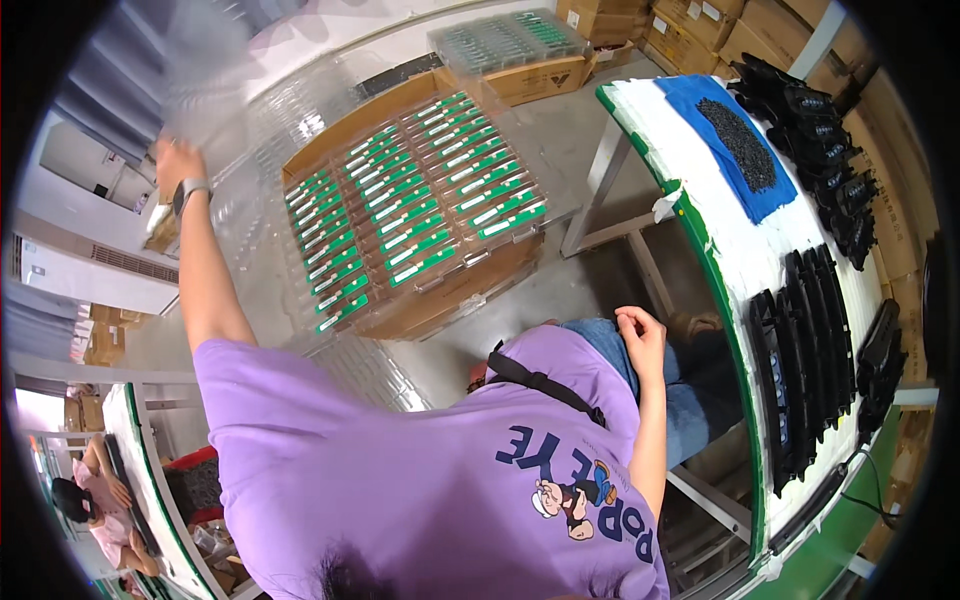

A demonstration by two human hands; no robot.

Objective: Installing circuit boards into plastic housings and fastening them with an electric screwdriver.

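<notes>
My left hand (180, 168) is raised at the far left, wearing a watch on its wrist. It grips the edge of a clear plastic tray (205, 70), which is blurred by motion. To its right, another clear tray holds rows of green circuit boards (390, 190) with white strips. That tray rests on a large open cardboard box (430, 300). My right hand (645, 335) hangs beside my thigh near the table edge, its fingers loosely bent with nothing seen in them.
On the right, a white-topped table (715, 245) with a green edge bears a blue cloth (690, 95) with small black parts and several long black mouldings (800, 350). Behind stands another box with filled trays (510, 42). A person (105, 500) sits at a table lower left.
</notes>
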